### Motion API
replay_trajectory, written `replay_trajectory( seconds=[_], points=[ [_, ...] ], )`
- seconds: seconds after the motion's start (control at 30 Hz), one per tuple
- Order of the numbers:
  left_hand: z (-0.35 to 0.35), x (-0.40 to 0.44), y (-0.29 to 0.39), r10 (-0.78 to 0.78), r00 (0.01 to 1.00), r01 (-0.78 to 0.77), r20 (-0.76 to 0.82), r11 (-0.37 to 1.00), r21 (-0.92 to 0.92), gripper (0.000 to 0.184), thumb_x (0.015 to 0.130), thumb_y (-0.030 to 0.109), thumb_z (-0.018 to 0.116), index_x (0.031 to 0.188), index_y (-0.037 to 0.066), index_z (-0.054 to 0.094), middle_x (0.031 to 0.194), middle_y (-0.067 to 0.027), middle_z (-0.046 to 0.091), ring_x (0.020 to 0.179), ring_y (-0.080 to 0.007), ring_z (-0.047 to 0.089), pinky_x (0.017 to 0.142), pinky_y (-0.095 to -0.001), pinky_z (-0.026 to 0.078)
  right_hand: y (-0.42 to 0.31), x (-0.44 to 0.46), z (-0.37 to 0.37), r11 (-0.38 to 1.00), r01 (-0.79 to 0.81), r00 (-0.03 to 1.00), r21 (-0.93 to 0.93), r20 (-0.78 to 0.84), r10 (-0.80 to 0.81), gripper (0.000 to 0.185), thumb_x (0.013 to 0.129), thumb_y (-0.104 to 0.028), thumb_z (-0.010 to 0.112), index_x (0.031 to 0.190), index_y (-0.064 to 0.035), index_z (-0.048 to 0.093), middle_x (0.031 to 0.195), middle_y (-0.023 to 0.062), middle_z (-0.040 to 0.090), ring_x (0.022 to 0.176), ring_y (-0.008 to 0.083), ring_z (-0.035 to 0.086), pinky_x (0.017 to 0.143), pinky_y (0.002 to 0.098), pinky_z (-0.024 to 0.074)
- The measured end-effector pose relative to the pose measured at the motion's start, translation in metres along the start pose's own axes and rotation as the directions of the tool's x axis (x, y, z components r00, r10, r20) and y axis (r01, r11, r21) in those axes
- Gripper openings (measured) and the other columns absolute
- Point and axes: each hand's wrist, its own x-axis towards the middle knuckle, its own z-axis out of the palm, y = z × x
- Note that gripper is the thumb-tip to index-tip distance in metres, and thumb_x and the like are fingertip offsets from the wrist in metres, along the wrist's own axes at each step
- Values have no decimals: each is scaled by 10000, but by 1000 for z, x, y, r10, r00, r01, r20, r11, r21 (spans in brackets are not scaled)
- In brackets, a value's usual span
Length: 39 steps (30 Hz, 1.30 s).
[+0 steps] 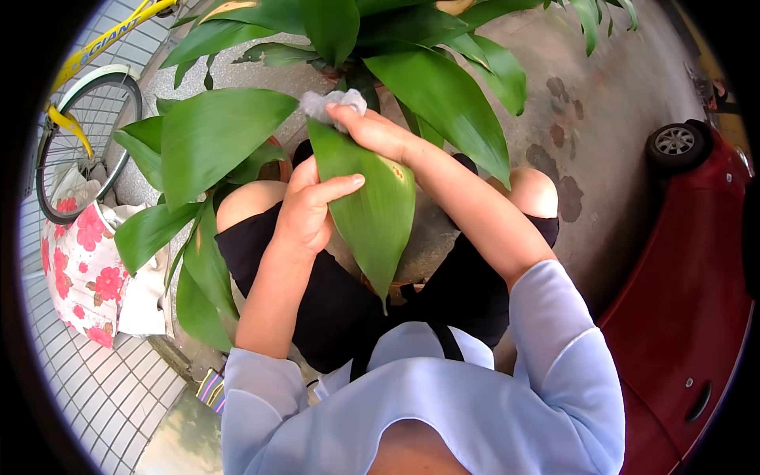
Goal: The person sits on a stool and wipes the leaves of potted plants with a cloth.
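A broad green leaf (pixel 368 214) with a yellow-brown spot near its right edge hangs tip-down between my knees. My left hand (pixel 313 207) grips it from the left edge, thumb on top and fingers behind. At the leaf's upper end, my right hand (pixel 370 133) is closed on a crumpled greyish-white cloth (pixel 321 103), which touches the leaf there. Most of the right fingers are hidden behind the hand and cloth. Another large leaf (pixel 218 138) spreads just left of the cloth, and a long glossy leaf (pixel 447 103) arches to the right.
More leaves of the potted plant (pixel 332 28) crowd the far side. To the left are a yellow bicycle (pixel 99 43), a floral-patterned cloth bundle (pixel 87 273) and a tiled wall (pixel 87 388). A dark red car (pixel 681 293) stands at the right on concrete ground (pixel 617 103) with damp patches.
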Motion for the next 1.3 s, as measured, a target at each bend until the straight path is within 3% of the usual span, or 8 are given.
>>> replay_trajectory(
  seconds=[0.2, 0.33, 0.67, 0.83, 0.87, 1.0, 1.17, 1.3],
  points=[
    [-13, -5, 2, -109, 993, 110, 40, 994, -26, 428, 709, -40, 574, 1136, -47, 545, 1003, -105, 635, 894, -194, 627, 804, -301, 503, -9, -96, -5, 944, 323, 945, -73, 74, -318, 481, 902, -315, 493, 1243, 25, 506, 1201, 207, 554, 1123, 286, 521, 976, 364, 387],
    [-11, -11, -3, -41, 999, 41, 10, 999, 8, 584, 626, -84, 517, 1208, -39, 512, 1107, -109, 600, 1012, -209, 576, 855, -300, 468, 3, -136, 8, 550, 743, 635, -381, 140, -760, 647, 725, -182, 622, 1286, 65, 416, 1287, 258, 453, 1179, 426, 441, 1036, 443, 342],
    [-4, 0, -2, -18, 1000, 20, 20, 990, -143, 379, 876, 66, 526, 1243, -29, 510, 1197, -119, 590, 1107, -227, 563, 975, -366, 425, 32, -166, -43, 961, 265, 916, 82, 290, -278, 299, 911, -322, 488, 862, -37, 563, 843, 89, 600, 733, 160, 528, 649, 298, 434],
    [-1, 3, 2, 93, 991, -51, 93, 922, -383, 351, 930, 94, 511, 1263, -14, 492, 1202, -112, 592, 1097, -220, 578, 954, -373, 453, 31, -148, -38, 658, 55, 985, 751, -148, 86, 335, 927, -364, 480, 916, -56, 610, 767, 46, 625, 689, 132, 574, 652, 258, 475],
    [0, 3, 3, 113, 988, -57, 103, 897, -438, 352, 932, 98, 512, 1266, -12, 490, 1200, -111, 595, 1086, -217, 585, 945, -371, 460, 42, -140, -48, 653, 172, 984, 738, -158, -81, 378, 926, -416, 498, 942, -53, 602, 801, 44, 627, 702, 131, 571, 674, 266, 482],
    [5, 8, -14, -19, 990, 44, 141, 983, -176, 308, 935, 96, 536, 1230, 7, 529, 1168, -92, 614, 1056, -192, 597, 934, -363, 467, 17, -140, -29, 783, 303, 948, 543, -259, -187, 612, 906, -497, 542, 1241, 12, 493, 1159, 102, 574, 1063, 181, 537, 911, 314, 437],
    [10, 11, -16, -226, 973, 178, 51, 868, 463, 294, 922, 266, 606, 1042, -3, 608, 906, -78, 648, 788, -139, 636, 673, -277, 512, 8, -137, -15, 909, 274, 902, -312, -244, -356, 533, 731, -49, 702, 1213, 14, 483, 1118, 89, 563, 1034, 187, 536, 918, 320, 429],
    [-10, 15, -12, 40, 977, 119, -208, 710, 694, 423, 860, 370, 685, 965, -34, 613, 774, -79, 624, 671, -122, 616, 595, -256, 494, 3, -130, -23, 957, 272, 870, -104, -397, -291, 458, 743, 2, 652, 1174, 19, 498, 1066, 85, 579, 975, 165, 551, 859, 310, 453]
  ],
)
